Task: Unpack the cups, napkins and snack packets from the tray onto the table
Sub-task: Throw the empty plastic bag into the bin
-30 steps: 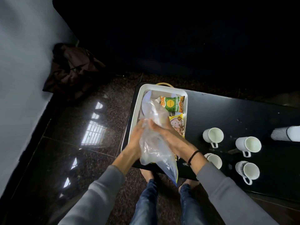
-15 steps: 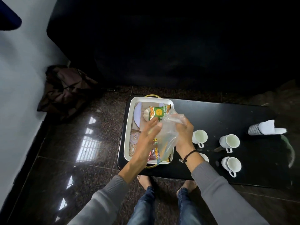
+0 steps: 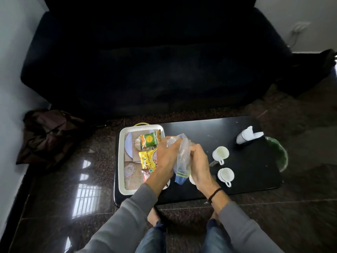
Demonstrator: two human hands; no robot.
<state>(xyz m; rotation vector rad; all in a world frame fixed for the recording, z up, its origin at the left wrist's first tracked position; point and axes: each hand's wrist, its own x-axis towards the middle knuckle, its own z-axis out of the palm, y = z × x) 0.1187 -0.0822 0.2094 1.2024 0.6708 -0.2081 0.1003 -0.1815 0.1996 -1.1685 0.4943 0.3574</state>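
Both hands hold a crumpled clear plastic bag (image 3: 182, 157) with a blue-and-yellow strip at its lower end, just right of the white tray (image 3: 121, 157). My left hand (image 3: 166, 157) grips the bag's left side and my right hand (image 3: 199, 161) its right side. In the tray lie a green snack packet (image 3: 150, 140), a yellow snack packet (image 3: 146, 159), a red packet (image 3: 145, 174) partly under my left wrist, a round white plate (image 3: 128, 143) and a clear lid (image 3: 129, 169). Two white cups (image 3: 220, 154) (image 3: 226, 175) stand on the black table (image 3: 255, 172); another is mostly hidden behind my right wrist.
A cup holding white napkins (image 3: 248, 136) lies at the table's far right, beside a green glass dish (image 3: 279, 154). A dark sofa (image 3: 155, 61) stands beyond the table. A brown bag (image 3: 47, 136) sits on the glossy floor at left. My knees are below the table edge.
The camera pulled back and up, showing more sofa and floor. Both hands moved the plastic bag rightward off the tray and bunched it together over the table.
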